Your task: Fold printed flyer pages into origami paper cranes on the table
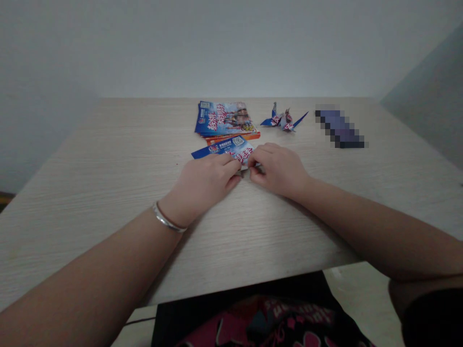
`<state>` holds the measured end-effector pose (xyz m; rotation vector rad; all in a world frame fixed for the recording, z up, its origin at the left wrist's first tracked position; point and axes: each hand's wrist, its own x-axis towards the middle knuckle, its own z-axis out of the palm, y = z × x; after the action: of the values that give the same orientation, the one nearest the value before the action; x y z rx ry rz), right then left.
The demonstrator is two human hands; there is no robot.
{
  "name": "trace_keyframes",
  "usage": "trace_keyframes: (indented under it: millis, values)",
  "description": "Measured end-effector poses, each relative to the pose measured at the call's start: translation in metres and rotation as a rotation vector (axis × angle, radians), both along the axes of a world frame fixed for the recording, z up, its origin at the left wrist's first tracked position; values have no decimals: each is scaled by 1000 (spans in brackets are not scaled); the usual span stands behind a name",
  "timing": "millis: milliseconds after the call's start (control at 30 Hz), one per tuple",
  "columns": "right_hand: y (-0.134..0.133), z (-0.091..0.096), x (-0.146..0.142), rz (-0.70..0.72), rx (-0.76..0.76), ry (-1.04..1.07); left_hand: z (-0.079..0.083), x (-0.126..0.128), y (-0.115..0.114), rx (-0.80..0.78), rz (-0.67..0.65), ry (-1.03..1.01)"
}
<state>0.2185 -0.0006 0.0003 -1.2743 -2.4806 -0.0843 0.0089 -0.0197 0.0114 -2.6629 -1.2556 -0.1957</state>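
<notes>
A blue printed flyer (pixel 237 141) with a QR code and red-and-white lettering lies on the table, its near side covered by my fingers. My left hand (pixel 213 176), with a silver bracelet at the wrist, is closed on the near edge, thumb close to the fingers. Opposite it, my right hand (pixel 278 166) pinches the flyer's right side between thumb and fingers. The fingertips of both hands almost meet. Whether the near edge is creased is hidden under them.
Beyond the hands sits a stack of similar flyers (pixel 224 118), with an orange piece (pixel 251 137) showing under it. Folded paper cranes (pixel 284 121) stand to its right. A pixelated dark rectangular object (pixel 340 127) lies farther right. The pale wooden table (pixel 90 193) meets a wall behind.
</notes>
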Motion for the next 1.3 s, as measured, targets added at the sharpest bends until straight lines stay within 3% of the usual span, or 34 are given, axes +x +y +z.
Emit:
trace_keyframes:
  millis: [333, 700, 1000, 1300]
  values:
    - [4, -4, 11, 86, 15, -30, -1, -11, 8, -66, -83, -65]
    - [5, -6, 1, 94, -137, 173, -6, -1, 2, -76, 23, -218]
    - [6, -4, 13, 37, -181, 198, -3, -9, 6, -42, -17, -174]
    - [16, -6, 31, 30, -167, 203, 1, -16, 8, -86, 67, -185]
